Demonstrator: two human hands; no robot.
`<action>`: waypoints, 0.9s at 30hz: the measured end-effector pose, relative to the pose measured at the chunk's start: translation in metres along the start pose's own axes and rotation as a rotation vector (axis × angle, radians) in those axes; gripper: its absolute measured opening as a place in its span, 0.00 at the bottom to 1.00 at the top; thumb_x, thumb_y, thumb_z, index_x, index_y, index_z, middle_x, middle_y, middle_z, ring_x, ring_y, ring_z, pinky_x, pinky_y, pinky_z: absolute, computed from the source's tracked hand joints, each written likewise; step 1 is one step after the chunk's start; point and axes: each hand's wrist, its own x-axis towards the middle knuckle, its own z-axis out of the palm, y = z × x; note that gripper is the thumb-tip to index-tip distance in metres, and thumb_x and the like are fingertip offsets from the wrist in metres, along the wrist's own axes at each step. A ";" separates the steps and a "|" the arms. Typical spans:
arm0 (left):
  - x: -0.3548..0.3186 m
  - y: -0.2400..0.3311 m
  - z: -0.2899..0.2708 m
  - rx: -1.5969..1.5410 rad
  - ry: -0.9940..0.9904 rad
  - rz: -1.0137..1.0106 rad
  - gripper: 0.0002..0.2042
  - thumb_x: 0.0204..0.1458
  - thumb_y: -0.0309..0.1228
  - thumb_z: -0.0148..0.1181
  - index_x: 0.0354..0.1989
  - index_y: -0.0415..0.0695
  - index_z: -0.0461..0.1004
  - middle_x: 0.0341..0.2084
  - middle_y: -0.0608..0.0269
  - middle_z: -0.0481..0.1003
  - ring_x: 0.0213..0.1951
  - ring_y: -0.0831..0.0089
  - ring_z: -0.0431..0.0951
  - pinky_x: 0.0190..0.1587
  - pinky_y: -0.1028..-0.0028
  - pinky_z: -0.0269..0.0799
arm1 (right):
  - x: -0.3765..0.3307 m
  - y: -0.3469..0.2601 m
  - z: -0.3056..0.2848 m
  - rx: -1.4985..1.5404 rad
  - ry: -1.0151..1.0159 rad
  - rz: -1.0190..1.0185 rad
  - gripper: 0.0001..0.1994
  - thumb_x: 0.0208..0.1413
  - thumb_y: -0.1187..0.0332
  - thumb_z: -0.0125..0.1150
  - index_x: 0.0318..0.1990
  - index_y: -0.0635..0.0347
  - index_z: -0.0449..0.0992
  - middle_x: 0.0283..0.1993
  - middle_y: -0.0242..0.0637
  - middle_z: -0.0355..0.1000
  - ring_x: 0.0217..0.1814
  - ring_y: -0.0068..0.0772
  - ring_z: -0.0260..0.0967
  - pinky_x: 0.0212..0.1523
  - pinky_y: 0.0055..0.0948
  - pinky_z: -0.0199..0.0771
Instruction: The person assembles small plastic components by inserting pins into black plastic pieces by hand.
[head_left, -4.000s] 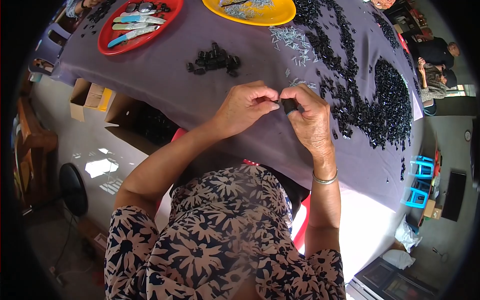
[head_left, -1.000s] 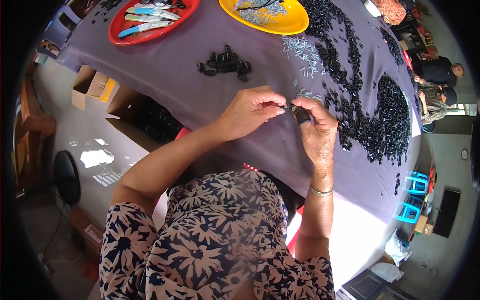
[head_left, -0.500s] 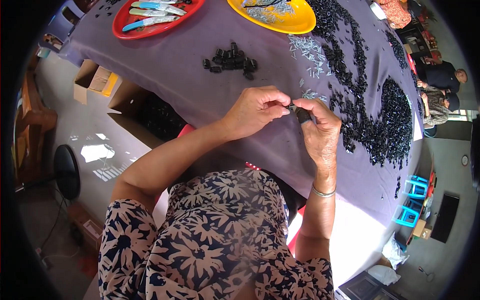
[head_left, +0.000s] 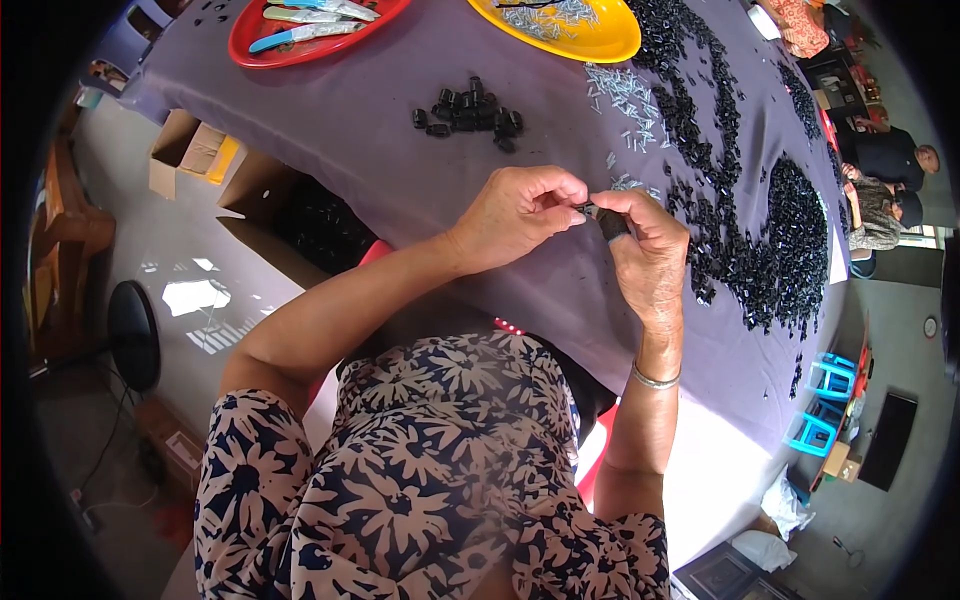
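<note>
hands staying together since earlier | left hand (head_left: pixel 520 215) pinching small pin (head_left: pixel 585 209) | right hand (head_left: pixel 650 255) grasping black part (head_left: pixel 612 226), near table (head_left: pixel 400 170) edge

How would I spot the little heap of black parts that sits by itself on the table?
Start at the grey table and find the red tray at its far left. The small heap lies just right of that tray, beyond the hands. Unlike the big black pile on the right, it is compact and stands alone.
</note>
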 end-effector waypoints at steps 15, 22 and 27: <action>-0.001 0.002 -0.003 0.014 -0.076 0.021 0.22 0.53 0.19 0.61 0.57 0.39 0.66 0.28 0.69 0.73 0.29 0.84 0.73 0.34 0.82 0.71 | -0.003 -0.001 0.001 0.013 -0.028 0.034 0.11 0.53 0.88 0.55 0.40 0.67 0.78 0.35 0.29 0.73 0.38 0.16 0.69 0.41 0.17 0.70; 0.005 0.012 -0.005 -0.030 -0.112 -0.043 0.23 0.50 0.19 0.61 0.56 0.36 0.66 0.24 0.67 0.72 0.26 0.82 0.72 0.31 0.80 0.70 | 0.002 -0.004 -0.003 -0.128 -0.093 -0.059 0.10 0.53 0.87 0.56 0.39 0.67 0.78 0.33 0.28 0.73 0.34 0.15 0.69 0.37 0.17 0.70; 0.001 0.005 0.000 0.050 -0.050 0.020 0.25 0.51 0.20 0.61 0.59 0.39 0.65 0.27 0.69 0.73 0.27 0.83 0.72 0.34 0.81 0.71 | 0.004 0.000 -0.002 0.128 -0.132 0.137 0.10 0.51 0.88 0.56 0.39 0.67 0.77 0.32 0.29 0.74 0.33 0.16 0.69 0.36 0.17 0.70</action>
